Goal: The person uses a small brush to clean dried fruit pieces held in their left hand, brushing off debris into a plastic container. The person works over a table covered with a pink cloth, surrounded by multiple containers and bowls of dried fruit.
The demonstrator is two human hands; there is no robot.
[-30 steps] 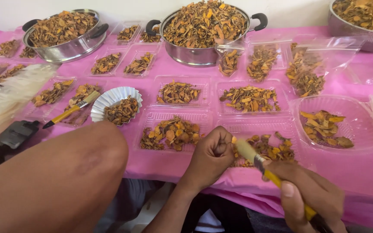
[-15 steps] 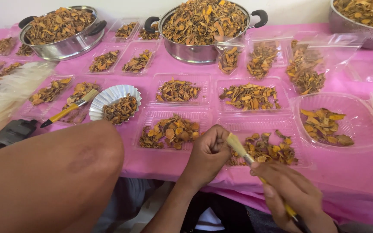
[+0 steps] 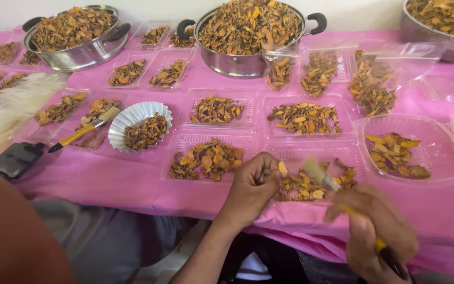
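- Pinching a small orange dried slice (image 3: pixel 282 168) between thumb and fingertips, the left hand (image 3: pixel 250 186) is curled shut around it, low in the head view at about 6 o'clock, just above the near edge of the pink tablecloth (image 3: pixel 132 179).
- The right hand (image 3: pixel 374 236) grips a yellow-handled brush (image 3: pixel 332 184), fingers wrapped round the handle; the pale bristles sit at 3 o'clock from the slice, near it but, through the motion blur, contact cannot be told.
- Judged from this, brushing the slice well calls for light, short strokes away from the left fingertips, with the piece turned so each face meets the bristles.
- Keeping the slice over the clear tray of orange-brown pieces (image 3: pixel 311 186) directly behind the hands would let anything that falls land there instead of on the cloth.
- A loose pinch risks the brittle-looking piece flicking off; too hard a pinch may snap it.
- At 10 o'clock lie a white fluted dish (image 3: pixel 127 118) of dried pieces and a second yellow-handled brush (image 3: pixel 80 132), well apart from both hands; two steel pots (image 3: pixel 80 55) heaped with the same material stand at 11 and 12 o'clock.
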